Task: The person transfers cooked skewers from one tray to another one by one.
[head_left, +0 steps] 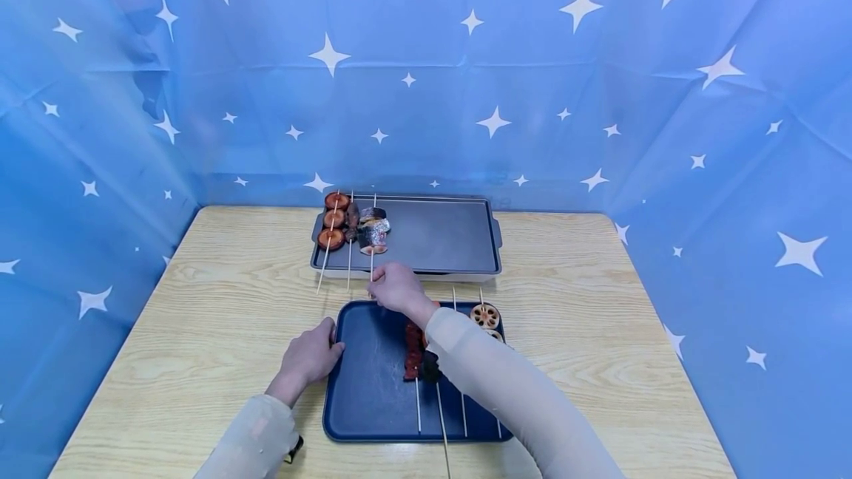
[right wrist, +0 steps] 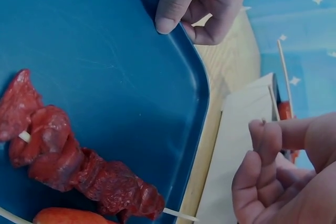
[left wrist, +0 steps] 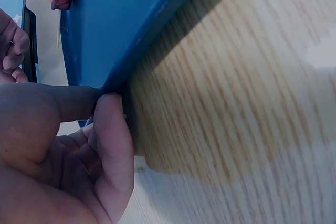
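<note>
Starry curtains [head_left: 426,139] surround a wooden table [head_left: 586,272]. Lower centre-left, the left hand [head_left: 310,353] pinches a blue tray [head_left: 369,398] bearing red meat [head_left: 413,352]; centre, the right hand [head_left: 397,289] pinches a skewer [head_left: 372,263] whose silvery chunks [head_left: 374,233], over a grey pan [head_left: 442,236], only the head view shows.

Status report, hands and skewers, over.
Left hand pinching blue tray. Right hand pinching stick of silvery skewer on gray pan. Dark skewer close at left; nothing visibly blocking.

The left hand [head_left: 309,352] pinches. The right arm [head_left: 515,390] slants to the left and reaches farther ahead, and the right hand [head_left: 399,288] pinches too.
</note>
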{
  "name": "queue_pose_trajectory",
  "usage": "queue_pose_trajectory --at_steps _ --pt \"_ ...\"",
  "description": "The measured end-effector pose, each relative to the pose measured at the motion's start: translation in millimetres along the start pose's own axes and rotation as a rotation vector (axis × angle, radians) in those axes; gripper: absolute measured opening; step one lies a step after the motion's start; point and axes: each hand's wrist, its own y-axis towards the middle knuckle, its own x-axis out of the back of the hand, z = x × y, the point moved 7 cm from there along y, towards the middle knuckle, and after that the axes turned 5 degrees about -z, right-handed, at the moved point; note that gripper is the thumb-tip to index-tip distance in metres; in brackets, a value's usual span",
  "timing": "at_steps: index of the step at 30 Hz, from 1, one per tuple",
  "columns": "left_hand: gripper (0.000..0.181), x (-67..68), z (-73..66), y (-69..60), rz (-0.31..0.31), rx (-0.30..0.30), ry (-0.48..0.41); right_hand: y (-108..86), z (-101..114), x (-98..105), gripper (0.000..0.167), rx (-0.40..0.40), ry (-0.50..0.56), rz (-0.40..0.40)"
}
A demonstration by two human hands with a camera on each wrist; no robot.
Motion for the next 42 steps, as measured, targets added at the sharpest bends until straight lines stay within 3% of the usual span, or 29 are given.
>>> queue_pose_trajectory --at_steps 11,32,42 --pt "0.022 -2.6 -0.4 2.3 0.011 -0.004 0.003 0.2 -4 1 0.01 0.02 -0.013 0.017" --pt "0.022 -6.1 -0.9 3.0 0.022 0.0 -0.028 -0.6 -15 3 0.007 0.024 0.055 0.065" --pt "0.027 -3.4 -11.8 7.8 0.041 -0.005 0.004 -7.4 -12 10 0.005 -0.006 0.134 0.115"
